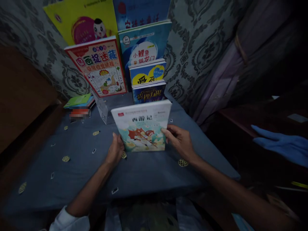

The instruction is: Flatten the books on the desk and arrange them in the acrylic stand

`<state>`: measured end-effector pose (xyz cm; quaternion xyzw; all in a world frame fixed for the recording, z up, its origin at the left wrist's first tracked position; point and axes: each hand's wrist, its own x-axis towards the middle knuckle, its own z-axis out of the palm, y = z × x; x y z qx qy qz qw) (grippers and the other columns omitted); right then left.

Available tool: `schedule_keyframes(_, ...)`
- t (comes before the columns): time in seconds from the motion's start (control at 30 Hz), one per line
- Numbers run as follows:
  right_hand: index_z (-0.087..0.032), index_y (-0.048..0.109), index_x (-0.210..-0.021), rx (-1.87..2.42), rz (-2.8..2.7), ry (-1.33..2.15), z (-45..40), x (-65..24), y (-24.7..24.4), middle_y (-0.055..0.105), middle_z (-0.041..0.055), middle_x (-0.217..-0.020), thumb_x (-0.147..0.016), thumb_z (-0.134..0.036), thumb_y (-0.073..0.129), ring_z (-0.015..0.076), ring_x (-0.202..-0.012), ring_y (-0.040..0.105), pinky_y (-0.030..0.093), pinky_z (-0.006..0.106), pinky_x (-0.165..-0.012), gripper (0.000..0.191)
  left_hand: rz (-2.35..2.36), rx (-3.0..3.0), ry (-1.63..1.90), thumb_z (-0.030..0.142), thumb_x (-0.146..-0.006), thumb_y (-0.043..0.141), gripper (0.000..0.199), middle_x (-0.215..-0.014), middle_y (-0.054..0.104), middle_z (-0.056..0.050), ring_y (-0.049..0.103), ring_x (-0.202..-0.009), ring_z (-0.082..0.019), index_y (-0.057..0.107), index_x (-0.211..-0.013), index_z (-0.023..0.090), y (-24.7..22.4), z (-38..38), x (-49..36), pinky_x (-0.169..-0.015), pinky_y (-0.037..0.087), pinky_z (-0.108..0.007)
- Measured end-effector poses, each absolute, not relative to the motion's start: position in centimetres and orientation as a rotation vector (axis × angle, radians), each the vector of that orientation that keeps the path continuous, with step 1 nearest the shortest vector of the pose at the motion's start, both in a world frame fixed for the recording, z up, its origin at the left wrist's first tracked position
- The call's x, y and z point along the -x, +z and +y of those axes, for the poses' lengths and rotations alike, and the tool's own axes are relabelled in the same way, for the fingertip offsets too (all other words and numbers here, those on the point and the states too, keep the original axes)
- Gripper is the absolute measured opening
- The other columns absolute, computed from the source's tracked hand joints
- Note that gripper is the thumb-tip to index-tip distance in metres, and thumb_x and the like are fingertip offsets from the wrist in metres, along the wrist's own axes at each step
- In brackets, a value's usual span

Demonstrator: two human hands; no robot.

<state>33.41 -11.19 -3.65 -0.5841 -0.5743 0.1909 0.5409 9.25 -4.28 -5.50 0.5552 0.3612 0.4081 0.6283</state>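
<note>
A white and green picture book (141,128) is held upright, its illustrated cover facing me, above the cloth-covered table (79,173). My left hand (115,148) grips its lower left edge, fingers partly hidden behind it. On the right edge, my right hand (178,139) pinches the book with the thumb on the cover. Just behind stands a clear display rack (103,110) bearing tiers of books, among them a dark blue book (149,92), a yellow and blue book (147,75), a teal book (145,45) and a red-bordered book (102,69).
A small pile of books (79,102) lies at the table's back left. Patterned wallpaper (192,41) rises behind, with a tied purple curtain (226,77) at the right. A blue glove (281,144) shows at the far right beyond the table edge.
</note>
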Motion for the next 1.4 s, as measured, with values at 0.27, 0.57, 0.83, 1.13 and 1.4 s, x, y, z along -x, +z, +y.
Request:
schedule_keyframes(0.27,-0.021,0.052,-0.060,1.604,-1.489,0.687,-9.2,-34.2,-6.1,0.049,-0.0033,-0.048,-0.090,-0.059,0.050,0.0135,-0.045,0.047,0.033,0.026,-0.045,0.049,0.998,-1.446,0.857,0.056,-0.089,0.064,0.072,-0.151,0.050,-0.014,0.049,-0.138,-0.036,0.041,-0.147,0.021,-6.8,-6.1,-7.9,-0.114,0.042,-0.053)
schedule_keyframes(0.57,-0.020,0.069,-0.105,1.747,-1.742,0.327,-8.9,-34.7,-7.9,0.072,0.0077,-0.092,-0.088,-0.027,0.058,0.0227,-0.076,0.069,0.054,0.035,-0.072,0.022,1.185,-2.344,0.668,0.051,-0.101,0.040,0.068,-0.164,0.027,-0.021,0.012,-0.155,-0.032,0.028,-0.155,0.012,-10.9,-4.9,-6.7,-0.124,0.020,-0.056)
schedule_keyframes(0.83,-0.019,0.069,-0.118,1.572,-1.861,0.167,-8.1,-34.2,-9.9,0.066,0.0144,-0.122,-0.093,-0.025,0.050,0.0297,-0.114,0.065,0.054,0.046,-0.098,0.032,1.270,-2.546,0.592,0.055,-0.101,0.038,0.071,-0.160,0.030,-0.026,0.018,-0.153,-0.034,0.030,-0.152,0.006,-11.1,-1.0,-7.7,-0.122,0.027,-0.055)
schedule_keyframes(1.13,-0.016,0.066,-0.128,1.528,-1.877,0.208,-7.6,-34.3,-11.1,0.057,0.0191,-0.144,-0.098,-0.030,0.047,0.0336,-0.131,0.056,0.051,0.054,-0.106,0.038,1.234,-2.714,0.603,0.049,-0.104,0.034,0.061,-0.156,0.039,-0.024,0.024,-0.152,-0.032,0.036,-0.149,0.008,-11.0,2.1,-8.8,-0.121,0.030,-0.055)
schedule_keyframes(1.4,-0.013,0.064,-0.131,1.532,-1.853,0.249,-7.4,-33.9,-10.7,0.053,0.0207,-0.148,-0.097,-0.026,0.046,0.0314,-0.134,0.054,0.049,0.049,-0.109,0.040,1.139,-2.855,0.411,0.036,-0.105,0.032,0.050,-0.152,0.047,-0.021,0.038,-0.147,-0.029,0.046,-0.143,0.007,-9.4,2.4,-12.5,-0.121,0.034,-0.051)
